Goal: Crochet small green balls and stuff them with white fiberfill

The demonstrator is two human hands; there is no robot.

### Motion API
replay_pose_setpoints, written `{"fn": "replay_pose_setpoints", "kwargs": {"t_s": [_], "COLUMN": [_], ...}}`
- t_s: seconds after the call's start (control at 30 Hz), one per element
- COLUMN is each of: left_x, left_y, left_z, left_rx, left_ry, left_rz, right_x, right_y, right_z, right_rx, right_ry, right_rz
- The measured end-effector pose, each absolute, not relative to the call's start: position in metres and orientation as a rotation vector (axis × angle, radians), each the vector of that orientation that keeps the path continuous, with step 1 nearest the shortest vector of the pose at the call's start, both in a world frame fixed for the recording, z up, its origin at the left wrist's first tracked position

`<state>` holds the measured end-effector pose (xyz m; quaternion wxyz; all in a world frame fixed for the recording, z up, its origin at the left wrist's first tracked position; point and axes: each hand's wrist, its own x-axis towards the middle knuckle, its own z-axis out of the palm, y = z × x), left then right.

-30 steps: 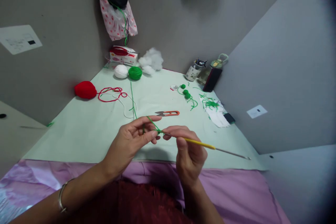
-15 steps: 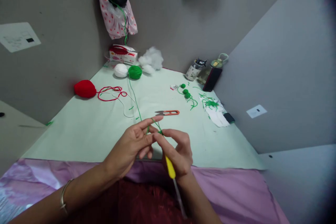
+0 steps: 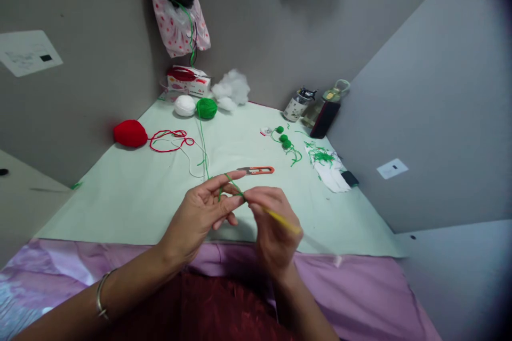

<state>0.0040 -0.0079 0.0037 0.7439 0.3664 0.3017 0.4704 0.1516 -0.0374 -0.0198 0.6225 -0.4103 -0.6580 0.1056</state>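
My left hand pinches a strand of green yarn looped over its forefinger; the strand runs back to a green yarn ball at the far end of the table. My right hand is closed round a crochet hook with a yellow handle, its tip in the green loop between both hands. The hook's metal tail points right and is blurred. Orange thread snips lie just beyond my fingers.
On the pale green table lie a red yarn ball with loose red strand, a white yarn ball, white stuffing, a small box, small green crocheted balls, yarn scraps on paper, and bottles. Grey walls enclose it.
The hook's handle swung from pointing right, down toward me, then back out to the right. My left hand stayed in place holding the yarn.
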Motion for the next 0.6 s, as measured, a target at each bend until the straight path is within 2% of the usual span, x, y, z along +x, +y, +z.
{"fn": "replay_pose_setpoints", "kwargs": {"t_s": [0.1,0.3,0.6], "left_x": [0.004,0.0,-0.001], "left_y": [-0.004,0.0,-0.005], "left_z": [0.003,0.003,0.001], "left_rx": [0.663,0.641,0.916], "left_ry": [0.593,0.627,0.685], "left_rz": [0.903,0.956,0.977], "right_x": [0.154,0.159,0.161], "right_y": [-0.038,-0.031,-0.03], "right_z": [-0.023,-0.013,-0.016], "right_rx": [-0.911,-0.886,-0.825], "right_ry": [-1.62,-1.245,-1.086], "right_rz": [0.053,0.569,0.874]}}
